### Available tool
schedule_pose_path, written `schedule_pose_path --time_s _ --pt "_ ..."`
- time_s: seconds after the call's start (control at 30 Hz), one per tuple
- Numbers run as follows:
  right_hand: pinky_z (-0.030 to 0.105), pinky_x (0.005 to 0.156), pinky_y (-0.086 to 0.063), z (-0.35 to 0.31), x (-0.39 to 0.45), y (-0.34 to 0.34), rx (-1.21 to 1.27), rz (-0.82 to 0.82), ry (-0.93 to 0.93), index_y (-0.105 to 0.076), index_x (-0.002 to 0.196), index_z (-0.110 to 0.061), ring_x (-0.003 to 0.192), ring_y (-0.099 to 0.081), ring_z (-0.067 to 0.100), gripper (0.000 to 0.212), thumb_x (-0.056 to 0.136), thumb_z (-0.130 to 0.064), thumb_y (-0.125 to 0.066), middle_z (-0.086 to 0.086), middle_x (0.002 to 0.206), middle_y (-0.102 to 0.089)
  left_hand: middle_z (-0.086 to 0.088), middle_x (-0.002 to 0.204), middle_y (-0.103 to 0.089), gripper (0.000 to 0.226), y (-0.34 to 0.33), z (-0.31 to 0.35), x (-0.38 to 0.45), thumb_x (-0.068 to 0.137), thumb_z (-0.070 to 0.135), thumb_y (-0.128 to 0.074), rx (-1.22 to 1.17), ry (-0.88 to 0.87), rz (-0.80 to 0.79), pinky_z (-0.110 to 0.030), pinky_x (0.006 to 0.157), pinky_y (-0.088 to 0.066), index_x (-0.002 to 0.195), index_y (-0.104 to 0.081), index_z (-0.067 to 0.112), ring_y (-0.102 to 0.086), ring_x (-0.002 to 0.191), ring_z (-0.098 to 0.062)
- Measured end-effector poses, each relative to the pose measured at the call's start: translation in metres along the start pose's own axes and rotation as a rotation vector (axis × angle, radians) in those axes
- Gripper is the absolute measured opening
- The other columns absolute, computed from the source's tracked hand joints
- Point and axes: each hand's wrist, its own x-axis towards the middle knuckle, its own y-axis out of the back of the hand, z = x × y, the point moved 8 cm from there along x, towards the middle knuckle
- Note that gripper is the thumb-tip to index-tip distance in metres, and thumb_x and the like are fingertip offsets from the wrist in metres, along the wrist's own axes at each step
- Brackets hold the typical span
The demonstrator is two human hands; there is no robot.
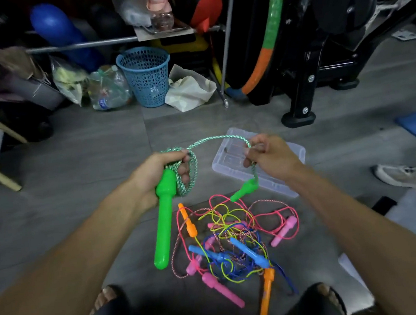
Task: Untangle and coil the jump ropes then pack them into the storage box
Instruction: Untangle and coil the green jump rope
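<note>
Jump ropes in a tangled heap lie on the grey floor between the person's two sandalled feet, nearest of all: pink, orange and blue handles poke out of a knot of pink, yellow, blue and twisted red-and-white cords. An orange handle points down toward the right foot, and a pink handle lies just left of it.

Above the heap both hands work on a green rope. The left hand is curled round a bundle of coiled green-and-white cord together with the top of one green handle, which hangs down from the fist over the floor. From that coil the cord arches across to the right hand, whose fingers pinch it; below that pinch the cord drops to the second green handle, dangling just over the top edge of the heap.

Behind the right hand sits the clear plastic storage box on the floor, lying low and partly hidden by the hand.

Further back a blue mesh basket stands against the clutter, with a crumpled white bag just beside it and a plastic bottle on its other side. A green-and-orange hoop leans against black exercise equipment at the far right.
</note>
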Motion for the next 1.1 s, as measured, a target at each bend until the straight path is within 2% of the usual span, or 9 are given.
schedule_pose_path --time_s 0.17,0.27,0.37,0.47,0.57,0.67,0.77,1.0,1.1 --pt "0.024 0.045 -0.042 0.002 0.001 -0.005 0.033 0.067 -0.007 -0.055 0.073 -0.021 0.041 -0.046 0.012 0.021 0.092 -0.012 -0.056 0.004 0.054 -0.05 0.002 0.048 -0.039 0.01 -0.036 0.004 -0.019 0.072 0.018 -0.061 -0.086 -0.014 -0.346 -0.021 0.043 -0.038 0.069 -0.06 0.009 -0.039 0.04 -0.011" --pt "0.023 0.059 -0.038 0.0 0.003 -0.025 -0.288 0.046 0.09 -0.066 0.07 -0.023 0.058 -0.055 0.013 0.018 0.086 -0.016 -0.062 -0.003 0.062 -0.061 0.001 0.05 -0.045 0.019 -0.043 -0.003 -0.026 0.064 0.018 -0.075 -0.145 0.003 -0.458 -0.022 0.047 -0.043 0.077 -0.068 0.007 -0.046 0.043 -0.012" --pt "0.019 0.062 -0.032 0.002 -0.006 -0.06 -0.43 -0.099 0.139 -0.075 0.085 -0.012 0.071 -0.055 0.009 0.014 0.086 -0.02 -0.063 0.0 0.076 -0.065 0.003 0.054 -0.05 0.028 -0.033 -0.003 -0.022 0.07 0.016 -0.067 -0.22 -0.035 -0.297 -0.02 0.052 -0.05 0.096 -0.074 0.009 -0.053 0.049 -0.01" --pt "0.021 0.057 -0.039 -0.001 -0.021 -0.095 -0.249 -0.341 0.164 -0.076 0.088 -0.012 0.059 -0.052 0.003 0.015 0.088 -0.02 -0.063 0.0 0.064 -0.065 0.006 0.062 -0.057 0.037 -0.01 0.011 -0.014 0.084 0.013 -0.051 -0.27 -0.151 -0.081 -0.019 0.058 -0.052 0.119 -0.06 0.012 -0.061 0.06 -0.007" --pt "0.013 0.053 -0.041 -0.008 -0.033 -0.117 -0.082 -0.496 0.145 -0.068 0.114 -0.012 0.048 -0.049 -0.005 0.026 0.092 -0.008 -0.056 -0.016 0.051 -0.06 0.007 0.069 -0.068 0.023 0.014 0.024 -0.012 0.093 0.007 -0.047 -0.278 -0.205 0.077 -0.019 0.056 -0.054 0.112 -0.059 0.014 -0.067 0.066 -0.004" --pt "0.013 0.056 -0.043 -0.011 -0.044 -0.128 -0.051 -0.627 0.126 -0.061 0.123 -0.011 0.056 -0.05 -0.003 0.034 0.091 -0.002 -0.055 -0.015 0.068 -0.063 -0.002 0.079 -0.073 0.016 0.033 0.028 -0.012 0.089 0.0 -0.055 0.089 -0.2 0.252 -0.015 0.05 -0.05 0.102 -0.065 0.002 -0.067 0.061 -0.002" --pt "0.029 0.059 -0.044 -0.015 -0.05 -0.128 -0.111 -0.659 0.164 -0.07 0.089 -0.013 0.058 -0.052 0.008 0.012 0.089 -0.008 -0.059 0.002 0.068 -0.063 -0.007 0.101 -0.068 0.018 0.045 0.029 -0.007 0.086 -0.009 -0.056 0.472 -0.25 0.365 -0.012 0.052 -0.049 0.104 -0.062 -0.007 -0.063 0.051 0.0" --pt "0.023 0.056 -0.038 -0.035 -0.044 -0.104 -0.136 -0.524 0.274 -0.074 0.084 -0.012 0.055 -0.046 0.003 0.01 0.087 -0.016 -0.065 0.002 0.061 -0.059 0.001 0.087 -0.071 0.02 0.045 0.013 -0.005 0.086 -0.001 -0.059 0.888 -0.126 0.23 -0.022 0.076 -0.05 0.074 -0.068 0.013 -0.064 0.084 -0.016" --pt "0.021 0.056 -0.04 -0.042 -0.045 -0.099 -0.16 -0.492 0.337 -0.073 0.08 -0.012 0.054 -0.049 0.004 0.008 0.085 -0.012 -0.067 -0.003 0.062 -0.062 0.0 0.083 -0.073 0.011 0.031 0.007 -0.01 0.085 0.01 -0.065 0.984 -0.083 0.142 -0.025 0.077 -0.051 0.078 -0.069 0.018 -0.066 0.079 -0.018"
